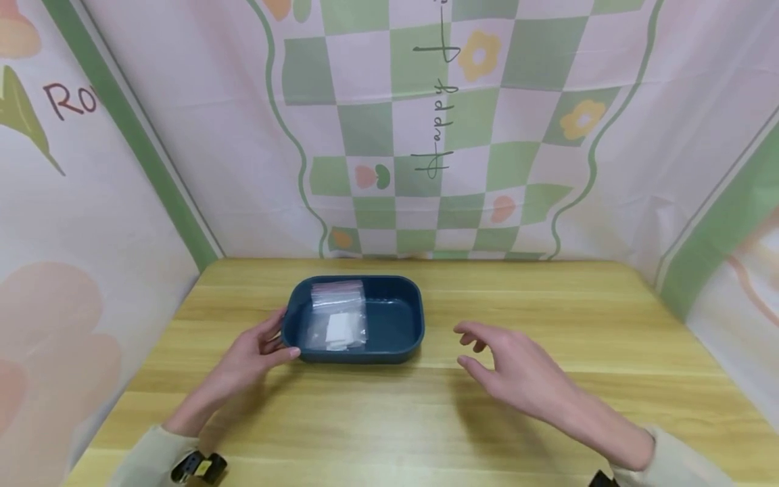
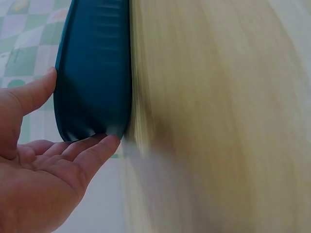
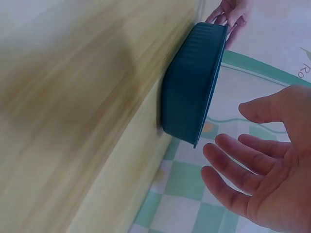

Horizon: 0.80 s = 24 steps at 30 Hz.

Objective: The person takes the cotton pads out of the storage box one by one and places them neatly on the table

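A dark blue rectangular plastic tray (image 1: 393, 353) with rounded corners sits on the wooden table. Inside its left half lies a clear zip bag (image 1: 338, 301) holding small white pieces (image 1: 342, 329). My left hand (image 1: 252, 352) holds the tray's left end, thumb at the near rim and fingers against the end wall, as the left wrist view also shows with the tray wall (image 2: 95, 68). To the right of the tray, my right hand (image 1: 517, 368) hovers apart from it, fingers loosely bent and holding nothing. The right wrist view shows that hand (image 3: 262, 160) beside the tray's near right corner.
The wooden table (image 1: 389, 419) spreads around the tray. A checked, flower-printed cloth (image 1: 420, 128) hangs along its back edge, with a printed cloth panel (image 1: 79, 223) on the left and another (image 1: 730, 291) on the right.
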Each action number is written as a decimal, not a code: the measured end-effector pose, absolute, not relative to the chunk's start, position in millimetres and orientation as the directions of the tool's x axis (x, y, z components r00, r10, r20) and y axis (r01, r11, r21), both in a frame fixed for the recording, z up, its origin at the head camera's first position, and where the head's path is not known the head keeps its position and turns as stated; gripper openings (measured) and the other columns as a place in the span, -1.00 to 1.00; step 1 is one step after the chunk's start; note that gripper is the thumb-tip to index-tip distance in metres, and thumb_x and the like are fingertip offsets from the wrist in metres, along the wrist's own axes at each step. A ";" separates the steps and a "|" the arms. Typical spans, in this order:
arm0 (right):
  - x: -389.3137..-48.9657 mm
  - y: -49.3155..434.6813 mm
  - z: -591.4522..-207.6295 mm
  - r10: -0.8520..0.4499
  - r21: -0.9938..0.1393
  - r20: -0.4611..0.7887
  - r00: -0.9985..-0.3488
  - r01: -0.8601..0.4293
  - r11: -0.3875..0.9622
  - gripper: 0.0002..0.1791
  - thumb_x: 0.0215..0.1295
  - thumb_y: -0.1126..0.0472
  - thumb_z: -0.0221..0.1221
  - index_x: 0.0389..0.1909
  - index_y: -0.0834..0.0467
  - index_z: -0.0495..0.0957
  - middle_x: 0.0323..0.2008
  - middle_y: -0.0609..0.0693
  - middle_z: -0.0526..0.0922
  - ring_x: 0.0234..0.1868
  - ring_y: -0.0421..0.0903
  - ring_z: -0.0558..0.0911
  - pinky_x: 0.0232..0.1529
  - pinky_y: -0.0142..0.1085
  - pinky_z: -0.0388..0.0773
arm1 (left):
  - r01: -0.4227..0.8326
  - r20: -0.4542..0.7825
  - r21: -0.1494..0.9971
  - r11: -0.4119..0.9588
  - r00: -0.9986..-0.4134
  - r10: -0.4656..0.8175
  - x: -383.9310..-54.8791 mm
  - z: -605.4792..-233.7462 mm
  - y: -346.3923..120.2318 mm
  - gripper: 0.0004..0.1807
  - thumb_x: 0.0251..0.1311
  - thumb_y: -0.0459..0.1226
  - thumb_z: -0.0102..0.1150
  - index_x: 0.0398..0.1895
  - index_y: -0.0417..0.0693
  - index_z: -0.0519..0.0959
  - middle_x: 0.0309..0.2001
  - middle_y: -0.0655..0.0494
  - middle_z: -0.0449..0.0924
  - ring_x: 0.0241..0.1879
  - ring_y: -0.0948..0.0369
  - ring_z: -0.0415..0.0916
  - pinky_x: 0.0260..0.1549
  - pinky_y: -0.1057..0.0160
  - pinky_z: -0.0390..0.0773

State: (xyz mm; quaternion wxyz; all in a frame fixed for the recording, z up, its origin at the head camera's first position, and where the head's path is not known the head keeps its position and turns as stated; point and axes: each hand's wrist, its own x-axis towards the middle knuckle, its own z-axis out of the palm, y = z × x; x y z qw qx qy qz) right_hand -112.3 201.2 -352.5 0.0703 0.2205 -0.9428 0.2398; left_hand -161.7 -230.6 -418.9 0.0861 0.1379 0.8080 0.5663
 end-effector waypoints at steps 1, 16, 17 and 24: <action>-114.5 200.1 -351.1 -0.387 -0.428 0.234 -0.892 -0.452 0.783 -0.62 0.35 0.19 0.39 0.17 0.10 0.69 -0.13 -0.21 0.77 -0.12 -0.14 0.71 -0.27 -0.20 0.67 | 0.127 0.019 0.941 0.315 -0.946 0.323 -162.4 -419.1 -229.3 -0.06 0.41 -0.38 0.34 0.67 -0.34 -0.04 0.61 -0.32 0.01 0.48 -0.21 0.25 0.26 0.17 0.51; -177.8 149.7 -317.5 -0.484 -0.533 0.096 -0.870 -0.455 0.713 -0.57 0.41 0.22 0.33 0.26 0.21 0.59 -0.08 0.02 0.75 -0.10 -0.08 0.69 -0.08 -0.11 0.70 | 0.185 0.029 0.880 0.437 -0.940 0.340 -166.6 -415.2 -229.1 -0.03 0.43 -0.29 0.34 0.68 -0.33 -0.07 0.64 -0.32 -0.07 0.52 -0.23 0.16 0.36 -0.04 0.35; -182.9 144.3 -315.5 -0.495 -0.542 0.073 -0.866 -0.451 0.709 -0.57 0.40 0.23 0.33 0.25 0.21 0.59 -0.07 0.02 0.75 -0.10 -0.08 0.69 -0.07 -0.12 0.69 | 0.178 0.023 0.884 0.432 -0.941 0.339 -167.2 -415.9 -229.3 -0.03 0.43 -0.29 0.35 0.68 -0.31 -0.06 0.64 -0.30 -0.08 0.52 -0.23 0.17 0.35 -0.02 0.36; -219.7 115.3 -317.3 -0.596 -0.561 -0.032 -0.802 -0.479 0.675 -0.54 0.33 0.28 0.34 0.22 0.30 0.58 -0.08 0.08 0.78 -0.05 -0.06 0.72 0.08 -0.15 0.67 | 0.145 0.005 0.919 0.368 -0.935 0.356 -171.0 -421.1 -227.3 -0.04 0.41 -0.34 0.35 0.68 -0.27 -0.04 0.62 -0.31 0.01 0.48 -0.21 0.27 0.28 0.15 0.50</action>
